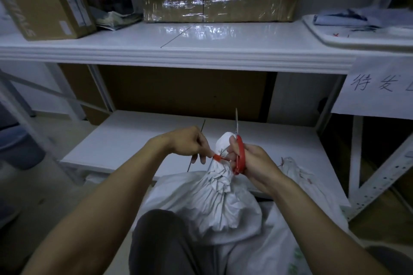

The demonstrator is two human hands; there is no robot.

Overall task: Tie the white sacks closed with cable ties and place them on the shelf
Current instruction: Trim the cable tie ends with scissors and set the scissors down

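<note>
- The white sack (212, 198) is standing upright between the person's knees, in front of the front edge of the lower shelf (138, 140), with its gathered neck pointing up and slightly away.
- A red cable tie (218, 157) is circling that neck, its head lying on the left side of the bunched fabric.
- The left hand (190, 143) is closing its fingers in a pinch on the tie right at the head; a thin dark strand (possibly the tie's tail or a spare tie, too slim to tell) is running up past the knuckles and down below them.
- The right hand (252, 161) is curled shut around the red handles of a pair of scissors (240, 154), and the same hand is pressing against the right side of the neck; the blades are pointing up and away, parallel to the neck's long axis.
- Judging by this, the next move turns on the tie lying crosswise to the blades, on the far side of the neck from the scissors.
- The sack is looking full and rounded, its cloth pleated tightly under the tie and puffing into a small white tuft above it.
- Another white sack (295, 169) is lying on the lower shelf near its front right corner.
</note>
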